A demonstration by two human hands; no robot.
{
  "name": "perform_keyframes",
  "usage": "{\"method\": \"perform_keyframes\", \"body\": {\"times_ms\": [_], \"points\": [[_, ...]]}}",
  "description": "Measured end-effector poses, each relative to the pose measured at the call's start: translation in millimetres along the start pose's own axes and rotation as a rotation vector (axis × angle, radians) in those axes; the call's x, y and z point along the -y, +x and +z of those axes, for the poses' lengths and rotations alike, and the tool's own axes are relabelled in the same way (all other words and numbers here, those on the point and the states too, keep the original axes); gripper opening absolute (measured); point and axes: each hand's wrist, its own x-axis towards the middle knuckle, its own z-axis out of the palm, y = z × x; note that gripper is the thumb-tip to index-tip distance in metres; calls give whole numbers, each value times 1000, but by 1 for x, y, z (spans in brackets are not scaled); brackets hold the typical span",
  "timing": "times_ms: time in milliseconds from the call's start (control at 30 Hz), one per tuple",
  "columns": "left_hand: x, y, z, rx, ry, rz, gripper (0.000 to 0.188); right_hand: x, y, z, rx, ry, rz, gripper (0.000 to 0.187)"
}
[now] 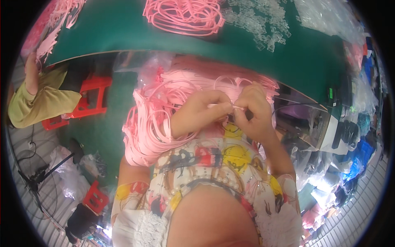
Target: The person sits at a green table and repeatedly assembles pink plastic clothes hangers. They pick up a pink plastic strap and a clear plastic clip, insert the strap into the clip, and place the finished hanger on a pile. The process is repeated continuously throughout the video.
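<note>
My left hand (200, 112) and my right hand (254, 108) are close together in front of my chest. Between their fingertips runs a thin pink strap (237, 107), pinched by both. What sits at the strap's end under my fingers is too small to make out. A thick bundle of pink straps (140, 138) hangs over my left forearm. More pink straps (185, 80) lie in a heap just beyond my hands, below the table edge.
On the green table (103, 35) ahead lie a coil of pink straps (185, 16) and scattered small clear plastic pieces (267, 24). Clear plastic bags (329, 18) are at the far right. To the left, another person's sleeve (45, 101) is beside a red stool (92, 96).
</note>
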Motion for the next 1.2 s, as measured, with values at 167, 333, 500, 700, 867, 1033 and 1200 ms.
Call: {"method": "perform_keyframes", "body": {"times_ms": [167,333,500,700,867,1033,1200], "points": [[-8,-4,-6,32,611,238,19,5,0,0,15,-91,-88,14],[-3,-9,3,-29,620,230,14,12,0,-6,22,-153,-67,12],[6,-7,3,-185,1089,552,9,14,-2,2,19,-60,90,7],[11,-9,3,-227,881,514,10,12,2,2,141,249,363,4],[14,-10,1,-249,804,508,9,15,8,1,261,666,745,9],[19,-8,-2,-197,899,648,12,5,17,-6,413,847,907,9],[26,-7,-4,-134,917,707,17,-7,16,-7,493,777,780,9]]}}
